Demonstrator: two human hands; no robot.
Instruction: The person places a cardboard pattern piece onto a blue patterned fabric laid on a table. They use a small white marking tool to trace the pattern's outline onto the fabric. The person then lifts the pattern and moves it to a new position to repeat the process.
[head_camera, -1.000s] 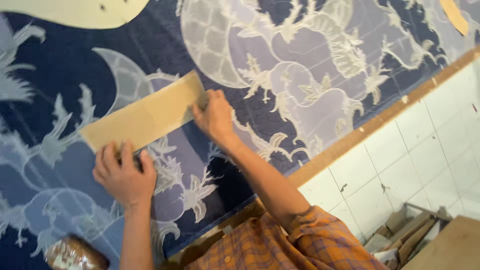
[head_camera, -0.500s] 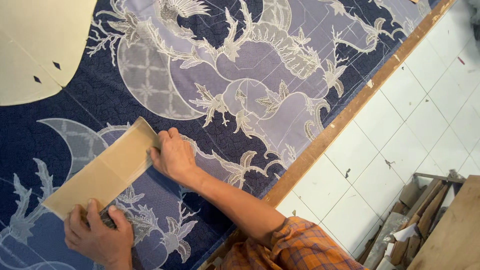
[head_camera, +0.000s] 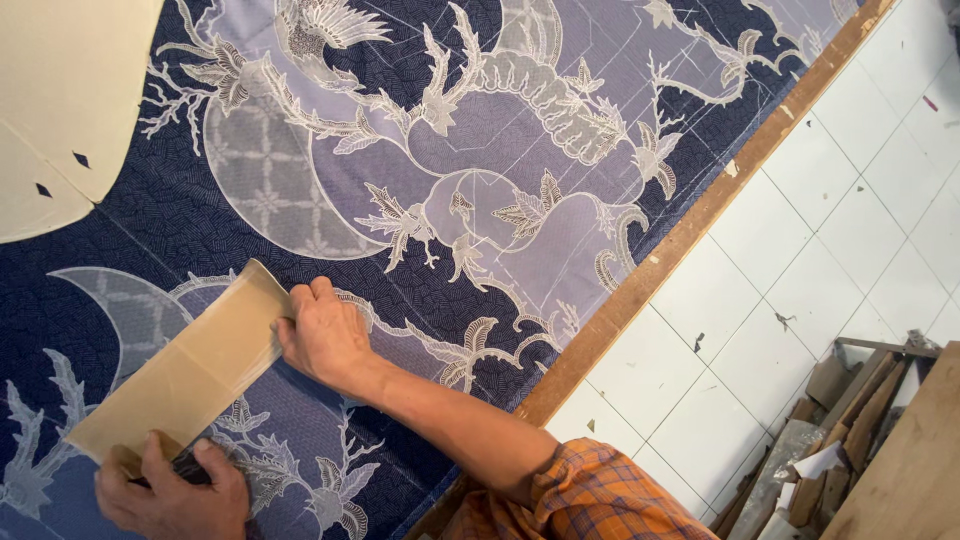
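A long tan cardboard strip (head_camera: 185, 368) lies slantwise on dark blue patterned fabric (head_camera: 480, 180) with pale bird and leaf motifs. My right hand (head_camera: 322, 335) presses down on the strip's upper right end. My left hand (head_camera: 170, 490) holds the strip's lower left end at the bottom of the view, with a small dark object under its fingers; what that object is I cannot tell.
A large cream paper pattern piece (head_camera: 60, 100) with small diamond cut-outs lies on the fabric at top left. The wooden table edge (head_camera: 690, 230) runs diagonally at right, above a white tiled floor (head_camera: 860, 200). Cardboard scraps (head_camera: 840, 430) and a wooden board (head_camera: 910, 470) sit at bottom right.
The view has shifted, so the hands and strip now sit lower and further left in frame. Both hands keep their hold on the strip's ends.
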